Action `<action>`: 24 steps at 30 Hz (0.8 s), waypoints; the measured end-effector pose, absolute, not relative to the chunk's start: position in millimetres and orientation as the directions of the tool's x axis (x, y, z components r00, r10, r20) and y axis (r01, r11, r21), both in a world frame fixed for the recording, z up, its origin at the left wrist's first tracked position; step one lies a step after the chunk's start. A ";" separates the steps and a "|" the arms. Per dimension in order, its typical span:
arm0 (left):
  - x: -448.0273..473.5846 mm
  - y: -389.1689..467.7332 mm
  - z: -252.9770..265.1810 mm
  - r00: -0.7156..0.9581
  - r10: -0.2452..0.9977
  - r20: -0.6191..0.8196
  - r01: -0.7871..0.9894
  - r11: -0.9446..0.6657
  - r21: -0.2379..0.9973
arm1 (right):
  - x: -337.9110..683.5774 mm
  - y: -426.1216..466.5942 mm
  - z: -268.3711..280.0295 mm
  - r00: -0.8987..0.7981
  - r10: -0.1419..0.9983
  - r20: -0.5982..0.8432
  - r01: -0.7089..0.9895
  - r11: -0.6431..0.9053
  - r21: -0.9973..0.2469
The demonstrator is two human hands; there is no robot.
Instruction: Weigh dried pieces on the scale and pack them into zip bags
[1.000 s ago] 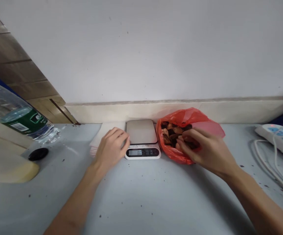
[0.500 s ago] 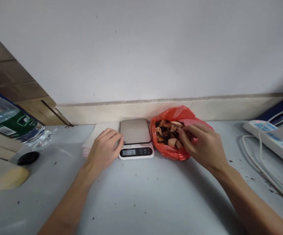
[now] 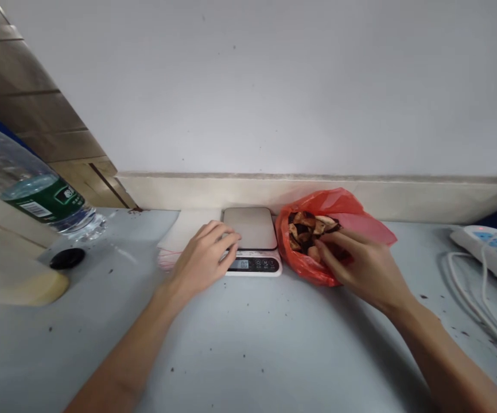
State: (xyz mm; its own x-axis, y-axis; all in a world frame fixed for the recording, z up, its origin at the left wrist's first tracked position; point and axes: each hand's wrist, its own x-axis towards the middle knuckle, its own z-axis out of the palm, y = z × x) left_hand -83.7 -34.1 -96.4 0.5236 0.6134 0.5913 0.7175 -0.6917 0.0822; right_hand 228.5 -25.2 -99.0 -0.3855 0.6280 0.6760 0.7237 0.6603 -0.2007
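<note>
A digital kitchen scale (image 3: 252, 226) with a bare metal plate lies near the wall, its display reading 0.0. My left hand (image 3: 208, 255) rests at the scale's left side, fingers loosely bent and apart, with nothing in them. To the right of the scale stands an opened red plastic bag (image 3: 313, 275) of dried brown and pale pieces (image 3: 304, 221), perhaps dried mushroom. My right hand (image 3: 367, 269) reaches into the bag's mouth, thumb and fingers pinched at a dried piece; the fingertips are partly hidden among the contents.
Folded white paper sheets or bags (image 3: 171, 241) with pink edges lie under my left hand. On the left are a clear bottle (image 3: 50, 198) with a green label, a black lid (image 3: 68, 258) and a blurred pale container (image 3: 20, 275). A power strip (image 3: 493, 246) and white cables (image 3: 468, 292) lie right.
The view has shifted, so the scale and bag appear further right. My left fingers have moved slightly over the scale's edge. My right fingers have gone a little deeper among the pieces.
</note>
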 end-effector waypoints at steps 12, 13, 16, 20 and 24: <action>-88.0 -32.3 -96.6 0.529 0.633 0.566 0.732 -0.677 0.073 | 224.7 -18.1 -130.2 -0.524 0.608 0.596 0.739 0.672 -0.036; -88.0 -32.3 -97.0 0.527 0.638 0.561 0.733 -0.676 0.080 | 224.0 -16.9 -132.7 -0.504 0.611 0.611 0.754 0.656 -0.035; -87.2 -32.7 -97.8 0.534 0.638 0.554 0.724 -0.684 0.089 | 222.3 -16.0 -136.2 -0.455 0.616 0.643 0.768 0.637 -0.066; -85.1 -33.1 -97.8 0.549 0.624 0.557 0.714 -0.696 0.076 | 221.2 -19.5 -131.6 -0.427 0.605 0.672 0.747 0.655 -0.114; -83.7 -33.2 -97.4 0.559 0.626 0.544 0.706 -0.703 0.085 | 222.0 -22.6 -107.6 -0.513 0.592 0.621 0.646 0.743 -0.175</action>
State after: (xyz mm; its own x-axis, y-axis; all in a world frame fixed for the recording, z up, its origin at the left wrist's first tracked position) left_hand -83.7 -33.2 -97.4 0.5588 0.6261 0.5438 0.7057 -0.7034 0.0846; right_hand 222.0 -22.6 -107.6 -0.5132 0.5921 0.6213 0.6456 0.7433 -0.1751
